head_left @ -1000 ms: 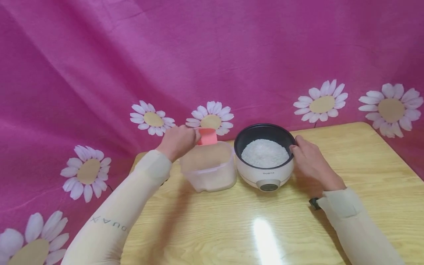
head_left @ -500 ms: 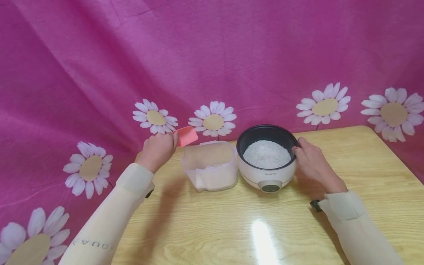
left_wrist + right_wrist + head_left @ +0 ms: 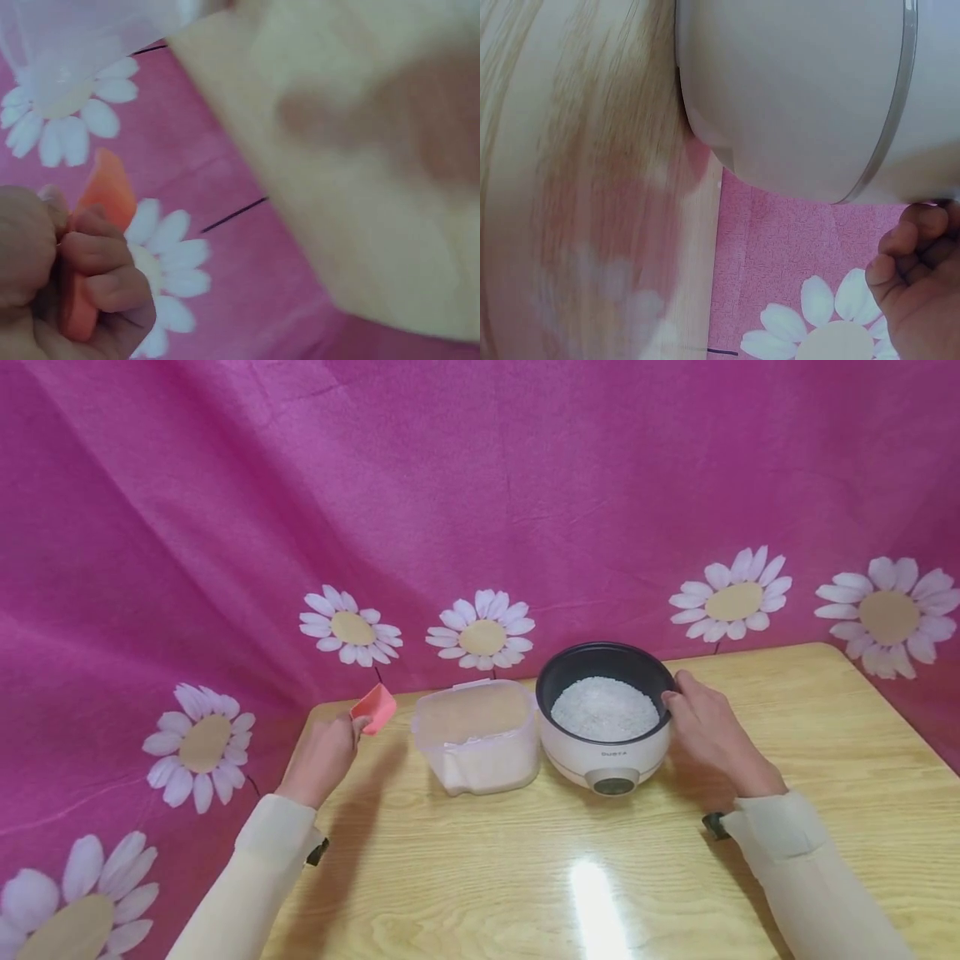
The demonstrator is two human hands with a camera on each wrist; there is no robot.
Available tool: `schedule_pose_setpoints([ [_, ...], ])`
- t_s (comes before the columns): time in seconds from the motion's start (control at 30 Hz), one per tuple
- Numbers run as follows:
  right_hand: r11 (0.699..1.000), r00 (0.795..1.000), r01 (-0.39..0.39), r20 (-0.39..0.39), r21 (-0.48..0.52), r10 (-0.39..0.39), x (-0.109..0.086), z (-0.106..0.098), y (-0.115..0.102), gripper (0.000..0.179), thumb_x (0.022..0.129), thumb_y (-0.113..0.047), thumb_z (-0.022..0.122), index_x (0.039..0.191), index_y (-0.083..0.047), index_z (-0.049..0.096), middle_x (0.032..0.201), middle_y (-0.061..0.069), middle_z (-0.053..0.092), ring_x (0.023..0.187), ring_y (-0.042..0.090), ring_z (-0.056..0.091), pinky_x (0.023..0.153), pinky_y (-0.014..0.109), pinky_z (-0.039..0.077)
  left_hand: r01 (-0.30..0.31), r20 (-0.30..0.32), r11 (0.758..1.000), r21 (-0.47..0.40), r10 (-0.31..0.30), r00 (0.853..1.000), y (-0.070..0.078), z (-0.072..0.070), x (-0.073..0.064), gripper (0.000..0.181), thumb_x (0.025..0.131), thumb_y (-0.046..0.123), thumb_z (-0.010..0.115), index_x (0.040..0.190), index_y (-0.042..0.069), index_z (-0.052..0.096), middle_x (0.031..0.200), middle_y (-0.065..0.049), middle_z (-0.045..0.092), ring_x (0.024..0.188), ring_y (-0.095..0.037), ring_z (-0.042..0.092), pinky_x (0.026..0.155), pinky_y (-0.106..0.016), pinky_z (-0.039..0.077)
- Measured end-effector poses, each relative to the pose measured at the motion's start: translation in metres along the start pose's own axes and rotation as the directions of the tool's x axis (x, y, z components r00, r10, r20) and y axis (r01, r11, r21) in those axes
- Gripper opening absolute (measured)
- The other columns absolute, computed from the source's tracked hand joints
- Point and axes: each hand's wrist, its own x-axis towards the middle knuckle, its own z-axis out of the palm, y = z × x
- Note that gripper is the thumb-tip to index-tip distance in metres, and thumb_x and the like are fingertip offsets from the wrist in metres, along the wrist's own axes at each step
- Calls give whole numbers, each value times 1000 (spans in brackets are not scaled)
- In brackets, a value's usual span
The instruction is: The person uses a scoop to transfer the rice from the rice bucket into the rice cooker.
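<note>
My left hand [image 3: 322, 758] grips a coral-pink scoop [image 3: 377, 707] by its handle, above the table's left side. In the left wrist view the fingers curl round the scoop's handle [image 3: 78, 311]. My right hand [image 3: 707, 728] holds the right side of a white rice cooker [image 3: 566, 752], its thumb at the dark rim. Seen from the right wrist, curled fingers [image 3: 885, 270] lie by the edge of the cooker's pale body [image 3: 795, 82]. White rice [image 3: 604, 710] covers the bottom of the black interior. Left of the cooker stands a translucent plastic tub [image 3: 487, 767]; its contents are unclear.
The wooden table [image 3: 480, 860] carries the tub and cooker side by side, close together near its back edge. Behind and to the left hangs a magenta cloth [image 3: 480, 485] printed with white daisies. Light glares off the tabletop in front of the cooker.
My left hand has moved the scoop from above the tub leftward and down, to the tub's left. My right hand keeps its hold on the cooker, which stays in place.
</note>
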Motion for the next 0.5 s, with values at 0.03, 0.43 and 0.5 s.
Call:
schedule_pose_setpoints([
  [0.03,1000,1000,-3,4,1,3,0,0,0,29,108,-27,31,106,-3,48,85,13,47,83,29,50,69,36,40,21,26,1000,-13,-20,999,-2,4,-5,38,103,17,61,67,2,59,56,-5,46,52,-24,48,54,-39,44],
  [0.43,999,999,-38,34,-10,38,0,-1,-2,31,109,-29,29,109,-3,47,88,14,49,86,30,51,72,37,41,240,266,968,-71,-213,940,-10,55,-50,32,108,17,47,84,0,58,70,-12,56,61,-25,51,56,-41,46],
  [0.5,999,999,-37,33,-8,38,0,-1,-2,32,109,-29,29,109,-3,48,88,14,49,87,30,51,72,37,41,229,232,972,-53,-211,949,-12,59,-55,31,107,15,49,84,-3,59,70,-15,58,63,-28,57,57,-44,48],
])
